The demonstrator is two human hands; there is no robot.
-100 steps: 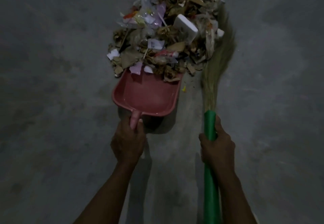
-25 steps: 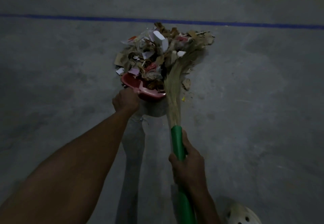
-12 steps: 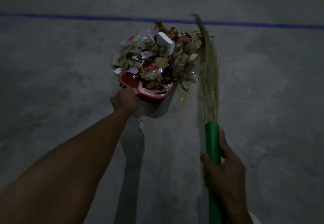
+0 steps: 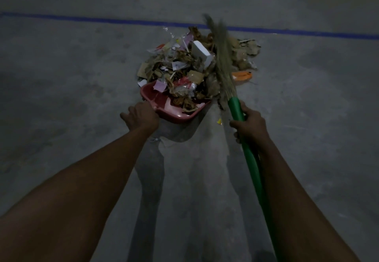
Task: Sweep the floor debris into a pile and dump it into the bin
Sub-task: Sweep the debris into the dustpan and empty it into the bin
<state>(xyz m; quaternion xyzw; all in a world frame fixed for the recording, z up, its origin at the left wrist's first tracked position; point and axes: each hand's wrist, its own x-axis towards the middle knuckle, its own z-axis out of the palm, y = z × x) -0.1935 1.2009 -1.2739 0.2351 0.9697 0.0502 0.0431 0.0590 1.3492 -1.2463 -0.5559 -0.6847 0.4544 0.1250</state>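
Note:
A pile of debris, dry leaves, paper scraps and a white block, lies on the grey floor. Its near part rests in a red dustpan. My left hand grips the dustpan's handle, which the hand hides. My right hand grips the green handle of a grass broom. The bristles lie across the right part of the pile. An orange scrap and more leaves lie to the right of the bristles.
A blue line crosses the concrete floor just beyond the pile. A small yellow scrap lies on the floor between the dustpan and the broom handle. No bin is in view.
The broom has swung left from beside the pile onto its right part, with my right hand moving forward toward the dustpan. An orange scrap now shows to the right of the bristles.

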